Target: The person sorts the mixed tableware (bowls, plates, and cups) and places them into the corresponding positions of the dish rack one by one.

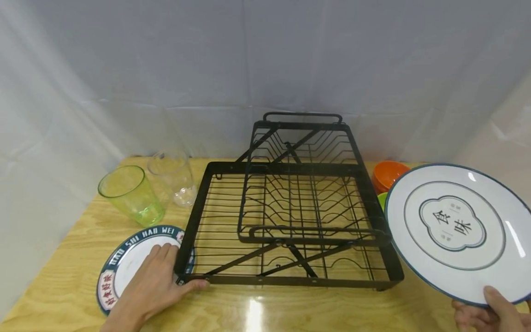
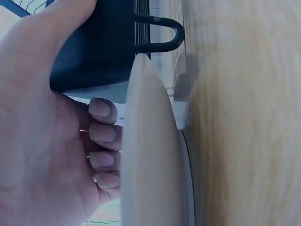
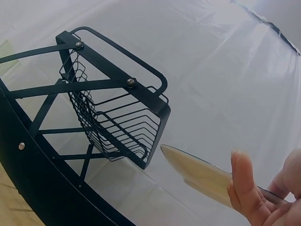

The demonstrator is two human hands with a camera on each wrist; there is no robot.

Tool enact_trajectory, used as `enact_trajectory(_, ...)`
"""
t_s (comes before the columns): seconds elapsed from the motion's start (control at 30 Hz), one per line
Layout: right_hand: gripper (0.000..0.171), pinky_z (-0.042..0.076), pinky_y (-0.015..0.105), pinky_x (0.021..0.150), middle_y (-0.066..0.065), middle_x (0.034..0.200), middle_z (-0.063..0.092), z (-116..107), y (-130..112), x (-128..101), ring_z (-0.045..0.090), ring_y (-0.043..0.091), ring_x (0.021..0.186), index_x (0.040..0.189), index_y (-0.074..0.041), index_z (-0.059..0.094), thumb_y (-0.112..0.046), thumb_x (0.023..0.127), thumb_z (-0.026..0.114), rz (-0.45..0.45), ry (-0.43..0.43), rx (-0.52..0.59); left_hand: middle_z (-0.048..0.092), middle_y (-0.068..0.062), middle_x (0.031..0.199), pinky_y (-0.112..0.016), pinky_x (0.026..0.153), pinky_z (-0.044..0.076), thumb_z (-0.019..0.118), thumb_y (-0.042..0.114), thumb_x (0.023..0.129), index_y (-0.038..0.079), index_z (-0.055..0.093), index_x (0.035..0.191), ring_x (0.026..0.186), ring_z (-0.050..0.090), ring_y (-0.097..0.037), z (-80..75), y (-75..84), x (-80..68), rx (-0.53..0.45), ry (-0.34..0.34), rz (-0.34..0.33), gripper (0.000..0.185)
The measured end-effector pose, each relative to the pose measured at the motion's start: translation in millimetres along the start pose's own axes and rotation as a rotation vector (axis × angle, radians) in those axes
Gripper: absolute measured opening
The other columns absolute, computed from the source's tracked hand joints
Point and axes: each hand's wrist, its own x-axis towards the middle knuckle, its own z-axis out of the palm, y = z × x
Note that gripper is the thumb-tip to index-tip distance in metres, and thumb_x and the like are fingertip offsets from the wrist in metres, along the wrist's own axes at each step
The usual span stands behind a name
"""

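Observation:
A black wire dish rack (image 1: pixel 290 280) stands in the middle of a wooden table (image 1: pixel 232 309); a smaller upper basket (image 1: pixel 298 184) sits inside it. My left hand (image 1: pixel 166 276) grips the rack's front-left corner (image 2: pixel 94 47), thumb along the front rail. Its fingers lie over a plate with a dark lettered rim (image 1: pixel 124 263), seen edge-on in the left wrist view (image 2: pixel 146 150). My right hand (image 1: pixel 493 309) holds a large white plate (image 1: pixel 452 230) by its lower rim, tilted up to the right of the rack. The right wrist view shows that plate's edge (image 3: pixel 197 172) near the rack's basket (image 3: pixel 117 117).
A green tumbler (image 1: pixel 130 193) and a clear tumbler (image 1: pixel 174 177) stand at the back left. An orange bowl (image 1: pixel 387 174) and a green bowl (image 1: pixel 381 199) sit behind the white plate. White cloth hangs behind the table.

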Motion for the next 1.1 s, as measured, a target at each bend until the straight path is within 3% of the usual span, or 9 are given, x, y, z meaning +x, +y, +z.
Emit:
enact_trajectory(0.1, 0.011, 0.046, 0.026, 0.034, 0.009, 0.051, 0.061, 2, 0, -1, 0.055, 0.020, 0.033, 0.094, -0.012, 0.057, -0.011, 0.101, 0.049, -0.004, -0.045, 0.078, 0.058, -0.020, 0.099, -0.050, 0.086, 0.045, 0.069, 0.075, 0.066, -0.013, 0.056, 0.110, 0.093, 0.052, -0.034, -0.2, 0.2, -0.3, -0.006, 0.002, 0.000, 0.099)
enact_trajectory(0.4, 0.008, 0.039, 0.030, 0.029, 0.019, 0.053, 0.060, 3, 9, 0, 0.052, 0.024, 0.031, 0.101, 0.000, 0.053, -0.003, 0.100, 0.046, -0.163, -0.193, 0.256, 0.057, -0.020, 0.100, -0.050, 0.086, 0.046, 0.068, 0.076, 0.066, -0.013, 0.056, 0.111, 0.092, 0.052, -0.033, 0.5, 0.3, -0.1, -0.006, -0.007, -0.015, 0.100)
enact_trajectory(0.7, 0.014, 0.041, 0.030, 0.031, 0.023, 0.057, 0.061, -3, 18, 6, 0.057, 0.024, 0.037, 0.101, 0.006, 0.051, 0.001, 0.102, 0.038, -0.199, -0.369, 0.405, 0.056, -0.024, 0.105, -0.053, 0.091, 0.044, 0.068, 0.075, 0.067, -0.013, 0.054, 0.115, 0.099, 0.053, -0.038, -0.8, 0.1, -0.5, -0.009, -0.030, -0.019, 0.101)
enact_trajectory(0.97, 0.017, 0.046, 0.028, 0.034, 0.022, 0.055, 0.061, 4, 15, 0, 0.058, 0.025, 0.037, 0.090, 0.011, 0.053, 0.000, 0.100, 0.044, -0.201, -0.270, 0.391, 0.054, -0.029, 0.111, -0.056, 0.095, 0.041, 0.066, 0.075, 0.069, -0.015, 0.051, 0.119, 0.106, 0.051, -0.043, -1.5, 1.1, -0.5, -0.026, -0.060, -0.043, 0.104)
enact_trajectory(1.1, 0.017, 0.048, 0.030, 0.036, 0.025, 0.055, 0.060, 2, 17, 4, 0.060, 0.027, 0.039, 0.093, 0.012, 0.052, 0.004, 0.100, 0.039, -0.205, -0.353, 0.476, 0.055, -0.026, 0.107, -0.055, 0.093, 0.043, 0.067, 0.075, 0.068, -0.014, 0.052, 0.116, 0.102, 0.052, -0.040, -0.5, 0.5, -1.3, -0.028, -0.050, -0.040, 0.102)
